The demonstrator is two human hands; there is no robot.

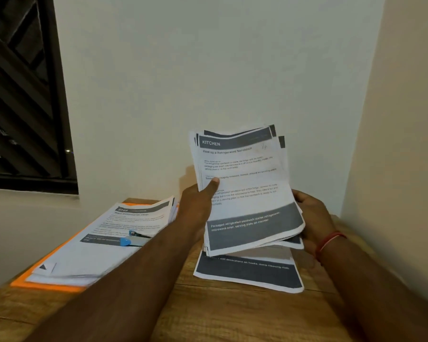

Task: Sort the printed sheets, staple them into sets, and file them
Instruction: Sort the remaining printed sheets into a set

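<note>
Plain home room with a desk corner, not a fitted office. A wooden table (232,314) is pushed into a corner of bare painted walls (183,70) that meet at 3 o'clock. At 10 o'clock is a dark-framed window (23,99) with a diagonal slatted grille, dark outside. Paperwork makes it a work spot: printed sheets (97,255) piled at 8 o'clock and more at 5 o'clock, an orange folder (47,285) under the 8 o'clock pile and a blue stapler (134,240) on top.

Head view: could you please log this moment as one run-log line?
left hand: grips sheaf | right hand: grips sheaf | sheaf: raised above table | stapler: on left pile, over orange folder
</note>
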